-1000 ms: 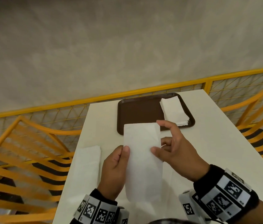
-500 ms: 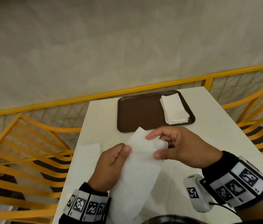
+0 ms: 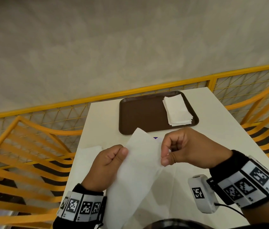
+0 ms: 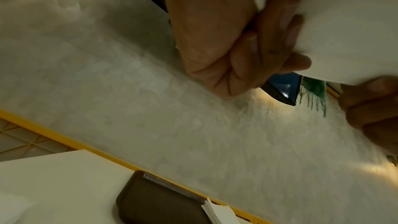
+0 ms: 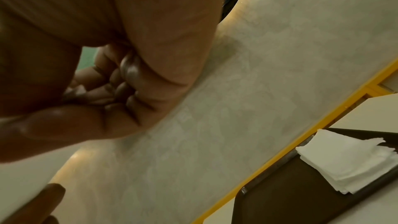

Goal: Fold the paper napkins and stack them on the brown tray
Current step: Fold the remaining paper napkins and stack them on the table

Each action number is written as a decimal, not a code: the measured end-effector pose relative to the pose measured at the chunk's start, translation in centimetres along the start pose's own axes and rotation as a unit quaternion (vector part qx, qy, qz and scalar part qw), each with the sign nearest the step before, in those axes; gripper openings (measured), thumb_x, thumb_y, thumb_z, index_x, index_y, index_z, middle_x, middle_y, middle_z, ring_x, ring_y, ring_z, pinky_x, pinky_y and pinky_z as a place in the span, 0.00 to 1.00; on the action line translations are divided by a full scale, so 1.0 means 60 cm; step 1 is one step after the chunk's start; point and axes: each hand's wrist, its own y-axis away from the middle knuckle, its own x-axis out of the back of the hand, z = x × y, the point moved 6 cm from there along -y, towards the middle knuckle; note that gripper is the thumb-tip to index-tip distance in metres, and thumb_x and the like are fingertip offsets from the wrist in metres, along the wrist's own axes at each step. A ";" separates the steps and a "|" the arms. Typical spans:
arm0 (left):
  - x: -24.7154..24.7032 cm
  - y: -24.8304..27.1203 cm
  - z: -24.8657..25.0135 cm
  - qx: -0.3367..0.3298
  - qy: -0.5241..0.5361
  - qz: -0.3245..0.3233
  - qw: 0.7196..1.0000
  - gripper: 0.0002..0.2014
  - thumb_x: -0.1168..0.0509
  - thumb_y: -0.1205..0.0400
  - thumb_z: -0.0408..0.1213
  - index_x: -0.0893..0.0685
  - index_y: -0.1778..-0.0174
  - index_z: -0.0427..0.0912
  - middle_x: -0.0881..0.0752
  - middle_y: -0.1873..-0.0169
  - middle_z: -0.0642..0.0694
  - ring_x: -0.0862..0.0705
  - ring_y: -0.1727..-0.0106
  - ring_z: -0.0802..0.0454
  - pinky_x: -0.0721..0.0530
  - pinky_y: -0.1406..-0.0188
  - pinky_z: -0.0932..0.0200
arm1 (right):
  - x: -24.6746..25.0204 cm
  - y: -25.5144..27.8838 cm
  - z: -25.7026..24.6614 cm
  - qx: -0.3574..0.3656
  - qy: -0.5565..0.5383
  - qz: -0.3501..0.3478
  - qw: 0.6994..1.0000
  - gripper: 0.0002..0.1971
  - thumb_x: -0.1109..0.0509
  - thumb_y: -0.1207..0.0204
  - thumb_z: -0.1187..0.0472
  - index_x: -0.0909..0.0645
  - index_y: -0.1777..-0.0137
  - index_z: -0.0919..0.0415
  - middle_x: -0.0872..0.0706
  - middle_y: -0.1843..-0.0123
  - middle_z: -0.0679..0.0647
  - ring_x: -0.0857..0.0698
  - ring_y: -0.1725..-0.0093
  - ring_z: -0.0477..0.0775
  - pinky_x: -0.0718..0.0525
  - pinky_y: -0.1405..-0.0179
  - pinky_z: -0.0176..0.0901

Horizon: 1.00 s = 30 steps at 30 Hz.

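My left hand (image 3: 107,164) has its fingers curled in and the thumb pressed down on the left edge of a paper napkin (image 3: 135,176), pinching it between thumb and forefinger. My right hand (image 3: 188,149) is curled too, thumb and fingertips closed on the napkin's right edge near its upper end. The napkin hangs in the air between my hands above the white table (image 3: 213,133), a long white strip tilted so that its far corner points toward the brown tray (image 3: 140,113) and its near end drops toward my chest. From the left wrist view the sheet is blurred, but my fingers (image 4: 277,23) are wrapped against its underside. The tray sits at the far end of the table, and a stack of folded napkins (image 3: 177,111) lies on its right side, edges slightly fanned. A pile of unfolded napkins (image 3: 87,161) rests on the table by my left hand.
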 end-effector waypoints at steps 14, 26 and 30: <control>0.005 0.017 0.000 0.031 0.067 0.019 0.997 0.36 0.43 0.30 0.74 0.24 0.68 0.37 0.24 0.73 0.47 0.27 0.71 0.54 0.27 0.71 0.63 | -0.012 -0.003 -0.015 0.026 -0.111 0.005 0.993 0.17 0.30 0.26 0.75 0.11 0.52 0.50 0.11 0.56 0.56 0.13 0.64 0.53 0.16 0.59 0.39; 0.006 0.020 -0.019 0.053 0.086 0.003 0.995 0.35 0.41 0.28 0.68 0.21 0.61 0.31 0.19 0.64 0.27 0.21 0.64 0.45 0.22 0.62 0.51 | -0.030 -0.007 -0.014 -0.003 -0.096 -0.062 0.993 0.08 0.28 0.29 0.63 0.11 0.52 0.57 0.10 0.55 0.57 0.13 0.60 0.53 0.15 0.58 0.41; 0.005 0.018 -0.020 0.058 0.095 0.002 0.994 0.33 0.42 0.27 0.63 0.22 0.61 0.29 0.20 0.65 0.26 0.22 0.65 0.46 0.24 0.62 0.52 | -0.035 -0.010 -0.014 -0.011 -0.078 -0.068 0.995 0.17 0.20 0.36 0.46 0.11 0.59 0.60 0.10 0.61 0.55 0.12 0.64 0.54 0.16 0.58 0.43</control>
